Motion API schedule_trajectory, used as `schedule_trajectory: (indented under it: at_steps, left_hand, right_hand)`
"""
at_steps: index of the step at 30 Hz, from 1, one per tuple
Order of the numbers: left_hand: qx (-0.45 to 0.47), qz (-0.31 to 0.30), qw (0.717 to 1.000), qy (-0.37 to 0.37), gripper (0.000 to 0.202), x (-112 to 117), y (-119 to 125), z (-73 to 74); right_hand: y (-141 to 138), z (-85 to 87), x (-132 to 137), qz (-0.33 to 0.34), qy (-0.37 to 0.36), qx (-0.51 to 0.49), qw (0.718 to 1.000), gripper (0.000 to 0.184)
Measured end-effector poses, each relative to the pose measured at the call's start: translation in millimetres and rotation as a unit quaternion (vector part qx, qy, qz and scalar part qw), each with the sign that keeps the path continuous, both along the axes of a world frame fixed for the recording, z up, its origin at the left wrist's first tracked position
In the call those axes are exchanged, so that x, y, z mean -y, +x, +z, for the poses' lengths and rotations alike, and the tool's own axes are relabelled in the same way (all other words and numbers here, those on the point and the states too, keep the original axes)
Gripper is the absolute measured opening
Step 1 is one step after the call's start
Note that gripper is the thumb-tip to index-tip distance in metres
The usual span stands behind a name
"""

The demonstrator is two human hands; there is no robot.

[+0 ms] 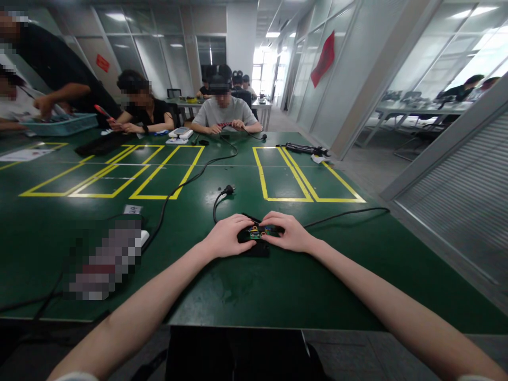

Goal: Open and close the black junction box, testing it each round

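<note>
My left hand (pixel 227 236) and my right hand (pixel 291 233) meet over the middle of the near table. Between their thumbs and fingers is a small green circuit board (pixel 255 233) with coloured parts, set in or beside a black casing. Both hands grip it from opposite sides, hiding much of the casing. Under them lies a flat black piece (pixel 260 251). Just beyond my left hand a black plug (pixel 228 189) rests on the table, its cord running down toward the hands. Another black cord (pixel 349 212) stretches right from behind my right hand.
The green table (pixel 222 296) carries yellow tape outlines (pixel 289 200). A blurred-out object (pixel 109 259) lies at left, near a long black cable (pixel 162 217). A folded black tripod-like item (pixel 304 149) sits far right. Co-workers sit across, near a blue basket (pixel 65 126).
</note>
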State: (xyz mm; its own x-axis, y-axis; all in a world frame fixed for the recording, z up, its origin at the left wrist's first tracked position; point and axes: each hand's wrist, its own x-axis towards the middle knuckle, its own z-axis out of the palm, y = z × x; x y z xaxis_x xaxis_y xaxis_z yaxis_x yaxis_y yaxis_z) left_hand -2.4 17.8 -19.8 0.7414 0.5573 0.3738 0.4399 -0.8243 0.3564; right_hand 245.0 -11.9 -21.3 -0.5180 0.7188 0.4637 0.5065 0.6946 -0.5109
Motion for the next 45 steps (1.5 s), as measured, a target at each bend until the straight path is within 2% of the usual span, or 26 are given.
schedule_trajectory:
  at_steps: [3,6,12,18,20,28,31,35,37,40,45]
  left_hand:
    - [0.005,-0.001,1.000,0.006,0.046,-0.4,0.7,-0.3]
    - [-0.006,-0.015,1.000,0.011,0.036,0.4,2.0,2.8]
    - [0.005,-0.003,1.000,0.000,0.021,2.3,3.0,4.6]
    - [0.046,0.019,0.999,0.013,0.013,-5.2,-4.1,5.0]
    - [0.037,0.033,0.999,0.019,0.011,-9.9,-9.3,5.9]
    - [-0.017,0.013,1.000,-0.022,0.012,-20.5,-20.1,11.2]
    - [-0.022,0.020,0.999,-0.037,0.010,-23.5,-23.6,14.8]
    - [-0.021,0.025,0.998,-0.048,0.013,-26.2,-27.9,20.0]
    - [-0.017,0.029,0.997,-0.070,0.014,-25.1,-27.9,22.1]
    - [0.022,0.037,0.986,-0.159,0.015,-20.5,-26.1,24.2]
    - [0.054,-0.013,0.935,-0.351,0.020,-12.8,-24.2,25.6]
  right_hand:
    - [-4.8,-0.7,2.1,-0.004,-0.003,0.004,1.000,0.018]
    - [-6.0,-1.7,2.1,-0.014,-0.006,0.012,1.000,0.014]
    - [-5.6,-0.5,1.7,0.016,-0.021,0.021,0.999,0.031]
    - [-7.6,-3.3,-0.7,-0.016,-0.029,0.013,0.999,0.028]
    - [-6.5,-5.4,-2.2,-0.017,-0.028,0.011,0.999,0.030]
    - [-8.6,-8.5,0.6,-0.037,-0.004,0.049,0.998,0.039]
    - [-9.9,-5.9,5.6,-0.053,0.008,0.052,0.997,0.038]
    - [-5.7,-1.7,6.7,-0.095,-0.001,0.040,0.995,0.024]
    - [-2.2,1.1,6.0,-0.097,-0.005,0.034,0.995,0.019]
    - [2.0,6.8,8.5,-0.082,-0.015,0.014,0.996,0.022]
    - [6.0,13.2,19.4,-0.047,-0.096,-0.017,0.994,0.025]
